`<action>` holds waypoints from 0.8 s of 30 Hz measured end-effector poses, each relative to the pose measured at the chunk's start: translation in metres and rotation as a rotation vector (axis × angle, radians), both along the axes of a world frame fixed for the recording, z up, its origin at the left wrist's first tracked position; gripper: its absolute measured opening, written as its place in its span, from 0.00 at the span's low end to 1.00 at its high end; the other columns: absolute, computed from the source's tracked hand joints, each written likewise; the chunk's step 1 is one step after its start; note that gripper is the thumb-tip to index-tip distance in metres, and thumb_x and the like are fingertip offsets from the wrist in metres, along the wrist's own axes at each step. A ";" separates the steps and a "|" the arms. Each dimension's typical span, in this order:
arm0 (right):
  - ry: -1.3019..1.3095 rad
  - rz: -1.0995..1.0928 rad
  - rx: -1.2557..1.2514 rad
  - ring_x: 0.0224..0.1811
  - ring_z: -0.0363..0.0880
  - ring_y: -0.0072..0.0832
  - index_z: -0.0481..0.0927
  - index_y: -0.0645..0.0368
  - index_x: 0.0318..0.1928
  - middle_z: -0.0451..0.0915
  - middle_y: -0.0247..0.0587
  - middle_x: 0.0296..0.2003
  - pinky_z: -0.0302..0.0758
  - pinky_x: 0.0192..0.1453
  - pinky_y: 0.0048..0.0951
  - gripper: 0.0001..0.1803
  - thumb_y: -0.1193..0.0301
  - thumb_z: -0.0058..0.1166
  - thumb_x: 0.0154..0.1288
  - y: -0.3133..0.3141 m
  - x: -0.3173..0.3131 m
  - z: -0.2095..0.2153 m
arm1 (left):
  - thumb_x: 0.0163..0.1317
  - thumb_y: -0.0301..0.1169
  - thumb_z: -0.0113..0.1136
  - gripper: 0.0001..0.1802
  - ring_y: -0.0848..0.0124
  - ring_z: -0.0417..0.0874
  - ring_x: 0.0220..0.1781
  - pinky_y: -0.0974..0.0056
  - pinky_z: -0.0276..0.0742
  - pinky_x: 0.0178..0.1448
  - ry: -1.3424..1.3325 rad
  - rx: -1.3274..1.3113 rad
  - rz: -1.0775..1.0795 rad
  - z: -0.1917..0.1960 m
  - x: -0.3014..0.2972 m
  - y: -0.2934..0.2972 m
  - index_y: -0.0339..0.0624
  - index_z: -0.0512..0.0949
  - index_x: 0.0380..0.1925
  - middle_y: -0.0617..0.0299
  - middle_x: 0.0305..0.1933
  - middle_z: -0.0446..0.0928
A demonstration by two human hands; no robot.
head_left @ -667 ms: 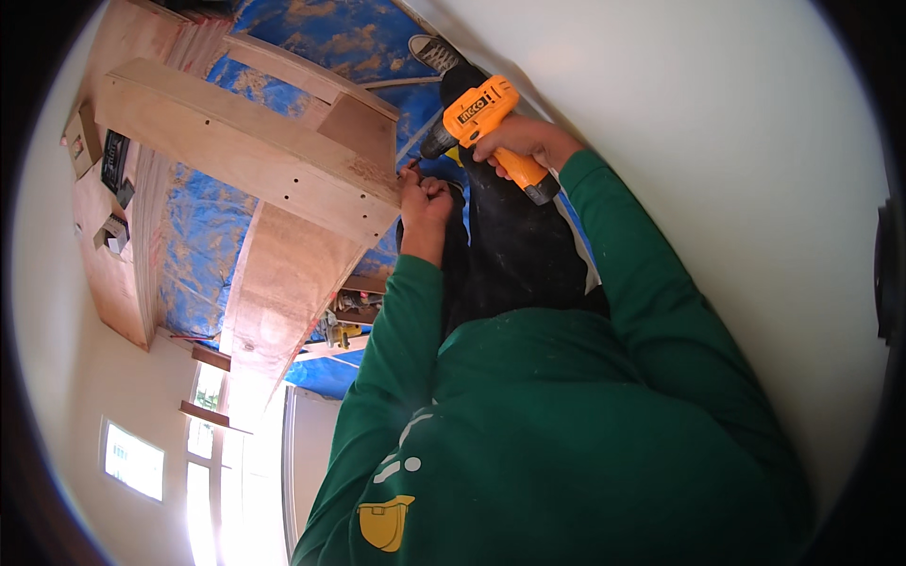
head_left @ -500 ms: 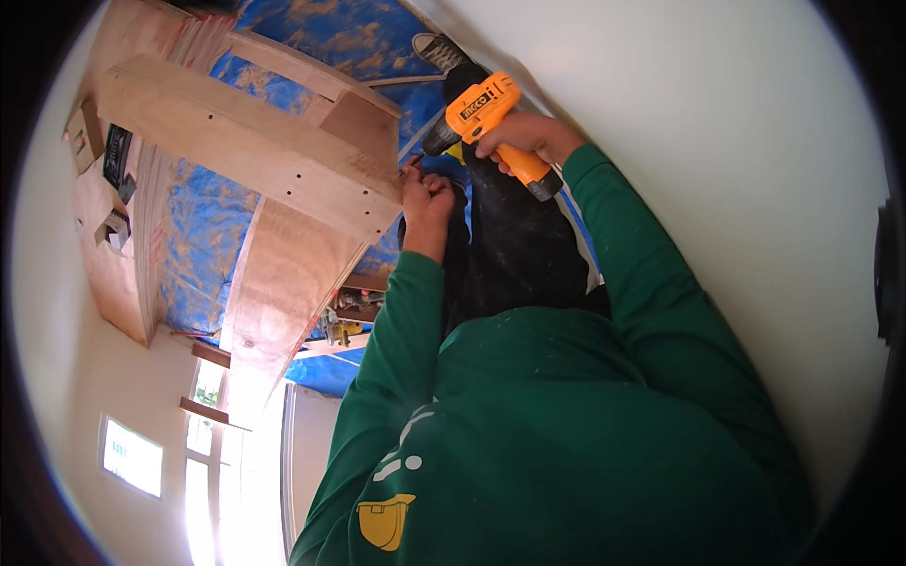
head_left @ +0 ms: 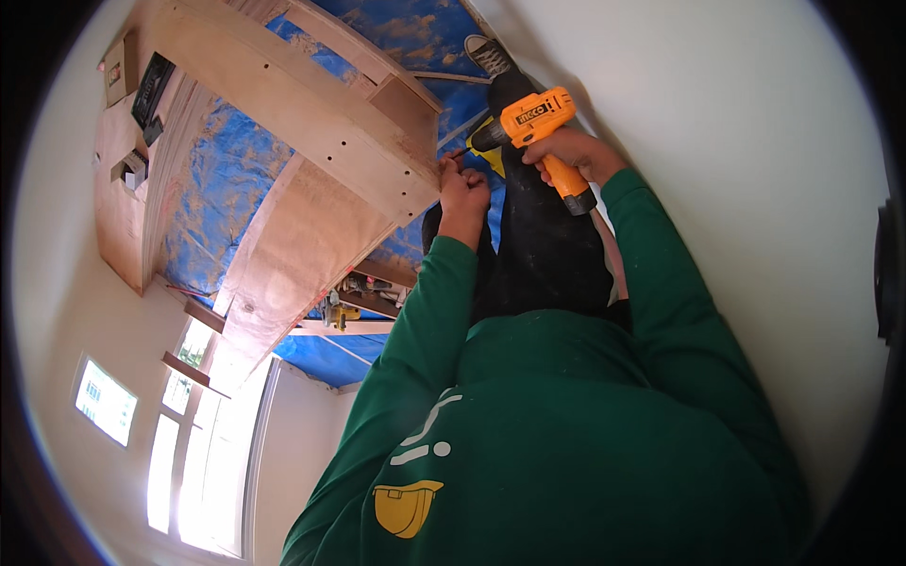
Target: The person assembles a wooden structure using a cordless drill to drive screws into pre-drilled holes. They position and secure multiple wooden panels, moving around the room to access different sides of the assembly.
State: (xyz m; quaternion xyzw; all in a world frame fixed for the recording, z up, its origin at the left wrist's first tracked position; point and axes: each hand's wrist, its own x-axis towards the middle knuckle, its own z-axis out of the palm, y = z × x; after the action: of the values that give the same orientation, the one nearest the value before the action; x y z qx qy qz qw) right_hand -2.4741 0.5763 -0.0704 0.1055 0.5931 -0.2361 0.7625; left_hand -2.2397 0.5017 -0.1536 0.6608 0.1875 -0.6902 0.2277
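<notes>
Right hand (head_left: 566, 151) gripping orange drill (head_left: 533, 123); left hand (head_left: 462, 184) pinched closed around screw (head_left: 457, 153) at plywood panel (head_left: 311, 104) edge.

Lighting: daylight, bright, entering through the windows (head_left: 189, 443) at lower left, which glare nearly to white with frames half washed out. White wall (head_left: 736, 141) at right evenly lit, with a soft shadow beside the orange drill (head_left: 538, 127). Green sleeves (head_left: 661, 283) clear and fairly sharp. Distortion: strong fisheye; the wooden panel (head_left: 311, 123) bows, black ring at the rim. Small items at far left perhaps slightly soft.
</notes>
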 end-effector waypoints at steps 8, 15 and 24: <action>0.019 -0.012 -0.022 0.22 0.82 0.26 0.82 0.58 0.40 0.82 0.37 0.27 0.81 0.27 0.32 0.10 0.73 0.70 0.62 -0.002 0.001 0.008 | 0.86 0.47 0.53 0.11 0.80 0.59 0.20 0.71 0.60 0.25 -0.058 -0.004 0.010 0.003 -0.003 0.003 0.58 0.78 0.44 0.77 0.39 0.77; 0.005 0.054 -0.030 0.22 0.81 0.25 0.83 0.59 0.45 0.82 0.36 0.27 0.82 0.28 0.32 0.12 0.75 0.69 0.62 -0.009 0.003 0.007 | 0.87 0.48 0.50 0.13 0.79 0.58 0.22 0.71 0.58 0.25 -0.152 -0.052 -0.127 -0.004 -0.021 -0.003 0.56 0.77 0.44 0.76 0.43 0.76; 0.068 -0.126 -0.017 0.21 0.81 0.25 0.84 0.58 0.50 0.81 0.34 0.27 0.80 0.27 0.29 0.16 0.68 0.73 0.66 0.011 0.005 0.017 | 0.86 0.48 0.52 0.14 0.79 0.59 0.21 0.71 0.58 0.24 -0.171 -0.067 -0.179 -0.002 -0.006 0.003 0.53 0.77 0.45 0.74 0.42 0.74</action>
State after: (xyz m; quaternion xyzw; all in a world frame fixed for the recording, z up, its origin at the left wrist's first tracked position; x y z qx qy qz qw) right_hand -2.4694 0.5872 -0.0530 0.1281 0.6087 -0.2919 0.7266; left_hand -2.2458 0.5047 -0.1555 0.7234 0.0847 -0.6547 0.2024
